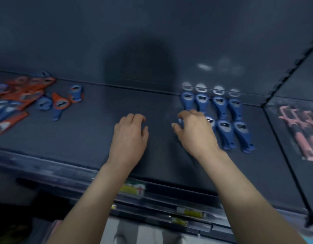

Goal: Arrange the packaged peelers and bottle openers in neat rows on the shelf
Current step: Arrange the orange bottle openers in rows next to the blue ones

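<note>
Blue packaged peelers (220, 104) lie in two neat rows at the right of the dark shelf (82, 138), a back row by the rear wall and a front row (242, 136) nearer me. My right hand (196, 132) rests over the left end of the front row, fingers curled down onto a package that it mostly hides. My left hand (129, 136) hovers palm down over bare shelf to its left, fingers loosely bent, holding nothing. At the far left lies a loose heap of orange and blue bottle openers and peelers (25, 95).
A slotted upright (282, 83) and a divider separate this shelf from the bay at the right, where pink-handled tools (303, 134) lie. Yellow price labels (133, 188) sit on the shelf's front rail. Lower shelves show below.
</note>
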Motion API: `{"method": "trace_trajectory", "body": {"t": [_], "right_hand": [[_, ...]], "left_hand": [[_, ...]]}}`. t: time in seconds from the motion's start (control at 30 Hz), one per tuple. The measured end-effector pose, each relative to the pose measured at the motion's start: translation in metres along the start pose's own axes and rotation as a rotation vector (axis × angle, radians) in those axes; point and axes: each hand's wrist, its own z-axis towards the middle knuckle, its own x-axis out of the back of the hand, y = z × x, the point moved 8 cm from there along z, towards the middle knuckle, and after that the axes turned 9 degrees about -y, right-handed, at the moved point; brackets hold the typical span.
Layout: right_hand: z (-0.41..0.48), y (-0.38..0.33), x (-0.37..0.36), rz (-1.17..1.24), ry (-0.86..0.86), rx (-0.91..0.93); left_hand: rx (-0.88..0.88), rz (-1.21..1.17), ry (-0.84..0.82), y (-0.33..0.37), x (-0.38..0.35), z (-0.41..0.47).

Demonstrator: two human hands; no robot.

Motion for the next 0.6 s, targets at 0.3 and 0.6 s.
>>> {"method": "trace_trajectory", "body": {"t": [0.3,0.6], "right_hand": [[0.037,-0.169,-0.057,0.021,-0.087,0.143],[0.068,-0.267,-0.098,0.019,-0.165,0.237]], "left_hand": [[0.154,0.046,0.061,-0.165,0.082,-0.013],[0.249,0.051,0.072,-0.262,0.125,-0.021]]}}
